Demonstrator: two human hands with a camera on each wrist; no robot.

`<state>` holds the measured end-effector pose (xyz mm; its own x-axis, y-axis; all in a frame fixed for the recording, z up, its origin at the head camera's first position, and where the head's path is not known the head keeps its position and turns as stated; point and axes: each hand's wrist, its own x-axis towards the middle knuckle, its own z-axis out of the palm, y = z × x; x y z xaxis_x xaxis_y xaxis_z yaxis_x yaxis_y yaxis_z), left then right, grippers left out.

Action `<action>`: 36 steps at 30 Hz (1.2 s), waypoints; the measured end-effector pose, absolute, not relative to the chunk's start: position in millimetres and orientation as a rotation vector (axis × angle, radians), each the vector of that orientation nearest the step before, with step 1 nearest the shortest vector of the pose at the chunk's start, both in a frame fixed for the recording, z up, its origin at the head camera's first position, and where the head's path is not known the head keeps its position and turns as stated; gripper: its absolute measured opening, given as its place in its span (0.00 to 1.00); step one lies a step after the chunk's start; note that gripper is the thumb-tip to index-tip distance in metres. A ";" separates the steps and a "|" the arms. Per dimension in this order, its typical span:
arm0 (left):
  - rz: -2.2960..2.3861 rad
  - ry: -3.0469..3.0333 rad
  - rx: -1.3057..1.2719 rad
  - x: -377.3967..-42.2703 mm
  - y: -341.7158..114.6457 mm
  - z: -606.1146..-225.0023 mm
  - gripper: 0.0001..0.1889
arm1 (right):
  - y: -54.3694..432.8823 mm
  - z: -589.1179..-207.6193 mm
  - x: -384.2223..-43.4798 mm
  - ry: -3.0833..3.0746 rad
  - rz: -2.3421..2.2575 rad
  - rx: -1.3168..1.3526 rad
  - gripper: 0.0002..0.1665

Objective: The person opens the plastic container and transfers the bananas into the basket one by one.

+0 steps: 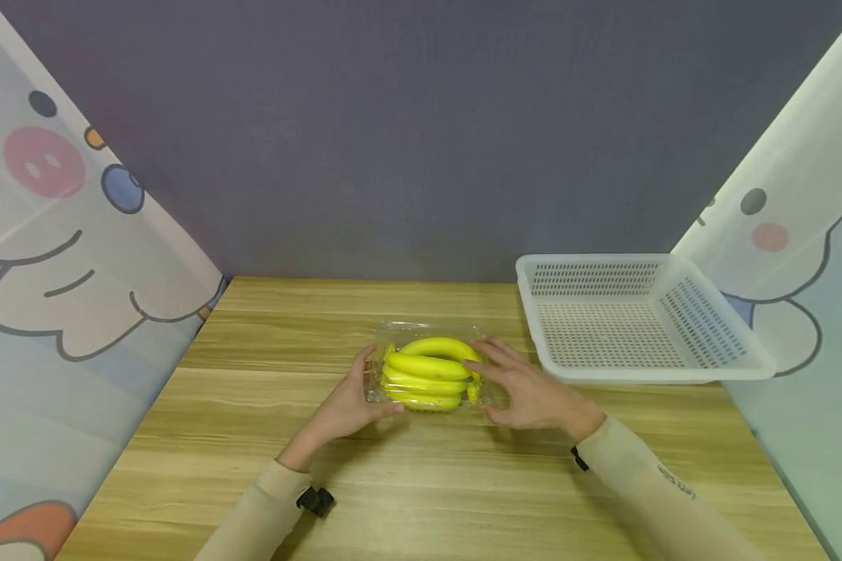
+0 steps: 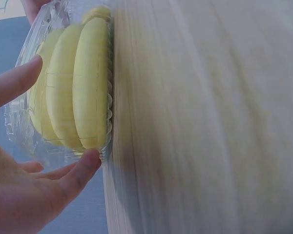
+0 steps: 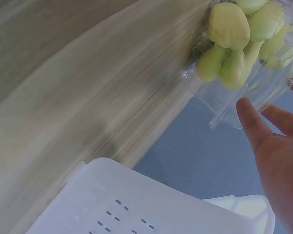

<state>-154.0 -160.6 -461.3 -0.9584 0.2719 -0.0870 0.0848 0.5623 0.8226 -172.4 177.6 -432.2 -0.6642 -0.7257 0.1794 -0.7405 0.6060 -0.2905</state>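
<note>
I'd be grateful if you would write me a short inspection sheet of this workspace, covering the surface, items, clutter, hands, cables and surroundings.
Surface: wood-grain table, light brown.
Job's things: clear plastic container with yellow bananas inside, between the two hands.
Clutter: white slotted basket at the right, apart from the container.
Grippers: left hand holds the container's left end, thumb in front; right hand touches the right end, fingers spread. Each forearm has a light sleeve.
Cables: nothing seen.
Surroundings: dark grey backdrop behind; cartoon-printed panels at both sides.
</note>
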 end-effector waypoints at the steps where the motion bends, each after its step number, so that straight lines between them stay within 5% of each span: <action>1: 1.349 2.591 0.301 -153.9 -160.7 -461.1 0.64 | 177.6 -432.0 -172.7 -2.769 0.529 1.273 0.44; 36: 1.367 2.578 0.305 -154.9 -160.2 -461.2 0.63 | 173.0 -446.1 -176.8 -2.401 0.246 1.329 0.41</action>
